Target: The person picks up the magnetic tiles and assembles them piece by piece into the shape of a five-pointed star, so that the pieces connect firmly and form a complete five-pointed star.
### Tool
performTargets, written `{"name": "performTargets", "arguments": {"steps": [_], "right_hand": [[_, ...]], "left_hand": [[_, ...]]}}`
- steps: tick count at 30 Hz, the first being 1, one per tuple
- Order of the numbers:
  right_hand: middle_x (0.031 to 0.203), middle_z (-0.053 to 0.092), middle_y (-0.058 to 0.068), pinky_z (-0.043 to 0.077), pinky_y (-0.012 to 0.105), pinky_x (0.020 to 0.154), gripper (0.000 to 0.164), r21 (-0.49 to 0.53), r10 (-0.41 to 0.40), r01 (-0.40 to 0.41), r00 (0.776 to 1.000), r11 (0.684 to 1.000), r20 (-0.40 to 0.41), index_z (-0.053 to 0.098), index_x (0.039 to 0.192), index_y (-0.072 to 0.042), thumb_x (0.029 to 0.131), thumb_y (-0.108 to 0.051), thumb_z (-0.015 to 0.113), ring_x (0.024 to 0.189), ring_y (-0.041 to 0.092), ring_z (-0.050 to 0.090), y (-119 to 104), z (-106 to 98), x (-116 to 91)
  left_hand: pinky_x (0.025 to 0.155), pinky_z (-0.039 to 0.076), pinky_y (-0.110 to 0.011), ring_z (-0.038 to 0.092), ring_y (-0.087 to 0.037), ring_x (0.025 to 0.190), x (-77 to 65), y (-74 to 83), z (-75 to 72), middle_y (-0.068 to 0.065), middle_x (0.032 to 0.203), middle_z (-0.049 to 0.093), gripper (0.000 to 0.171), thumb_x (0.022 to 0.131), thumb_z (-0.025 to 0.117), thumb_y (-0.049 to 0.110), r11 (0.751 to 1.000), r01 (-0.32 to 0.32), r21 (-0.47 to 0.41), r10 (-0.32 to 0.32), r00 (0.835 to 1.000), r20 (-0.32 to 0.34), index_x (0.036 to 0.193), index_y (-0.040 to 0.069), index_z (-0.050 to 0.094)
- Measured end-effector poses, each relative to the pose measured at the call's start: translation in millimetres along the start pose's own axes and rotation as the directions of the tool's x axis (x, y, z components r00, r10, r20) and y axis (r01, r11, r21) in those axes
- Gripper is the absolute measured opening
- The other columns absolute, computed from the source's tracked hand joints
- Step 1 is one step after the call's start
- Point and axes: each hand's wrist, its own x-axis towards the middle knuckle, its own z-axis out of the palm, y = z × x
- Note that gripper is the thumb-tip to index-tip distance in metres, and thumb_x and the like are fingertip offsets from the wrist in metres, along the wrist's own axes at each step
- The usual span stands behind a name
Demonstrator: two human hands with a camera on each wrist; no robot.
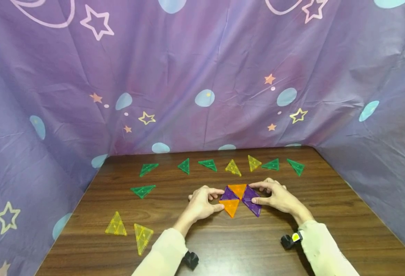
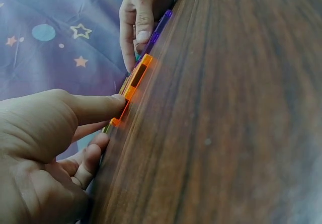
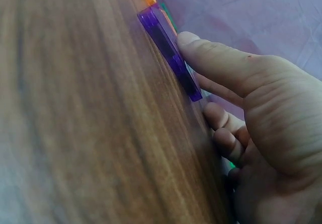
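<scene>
Translucent triangular tiles lie flat on the table, edge to edge, between two bare hands. My left hand [image 1: 202,203] has its thumb at the left edge of a lower orange tile [image 1: 231,207] and its index finger at a purple tile [image 1: 228,194] above it. An upper orange tile [image 1: 237,190] joins the group at the top. On the right, the thumb of my right hand [image 1: 277,196] presses a purple section [image 1: 249,199], and its index finger touches that section's top corner. In the right wrist view, the thumb meets the purple tile [image 3: 171,55] along its edge.
Green triangles [image 1: 271,164] and yellow triangles [image 1: 233,167] are spread along the back. At left lie two green triangles [image 1: 143,191] and two yellow triangles [image 1: 143,237]. A purple patterned cloth [image 1: 188,76] surrounds the wooden table [image 1: 237,249].
</scene>
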Motion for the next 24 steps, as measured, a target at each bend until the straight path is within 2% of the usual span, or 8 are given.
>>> {"name": "performTargets", "arguments": {"steps": [19, 22, 24], "right_hand": [[0.107, 0.064, 0.0, 0.028, 0.044, 0.086, 0.052, 0.021, 0.008, -0.008, 1.0, 1.0, 0.008, 0.078, 0.14, -0.022, 0.093, -0.038, 0.091, 0.096, 0.021, 0.051, -1.6, -2.2, -1.2], [0.108, 0.066, 0.001, 0.038, 0.041, 0.087, 0.049, 0.052, 0.008, -0.007, 1.0, 0.999, -0.012, 0.077, 0.14, -0.019, 0.096, -0.036, 0.09, 0.095, 0.02, 0.054, 1.9, -3.7, -1.2], [0.108, 0.068, 0.004, 0.046, 0.034, 0.084, 0.047, 0.118, 0.023, -0.016, 0.998, 0.993, -0.059, 0.076, 0.141, -0.014, 0.098, -0.031, 0.088, 0.093, 0.019, 0.057, 6.9, -4.8, -1.5]], "left_hand": [[0.087, 0.031, -0.04, 0.061, -0.014, 0.095, 0.0, 1.1, 0.6, 0.005, 0.102, 0.07, 0.039, 0.086, 0.098, 0.027, 1.0, -0.008, 0.011, 0.008, 1.0, -0.018, 0.123, 0.023, 0.087], [0.086, 0.031, -0.039, 0.06, -0.013, 0.093, 0.4, 0.3, 2.0, 0.005, 0.102, 0.07, 0.039, 0.086, 0.098, 0.028, 1.0, -0.014, 0.009, 0.014, 1.0, -0.026, 0.123, 0.022, 0.087], [0.086, 0.031, -0.039, 0.06, -0.012, 0.092, 0.5, -0.4, 2.7, 0.004, 0.102, 0.07, 0.039, 0.086, 0.098, 0.027, 1.0, -0.014, 0.008, 0.014, 0.999, -0.032, 0.122, 0.022, 0.087]]}}
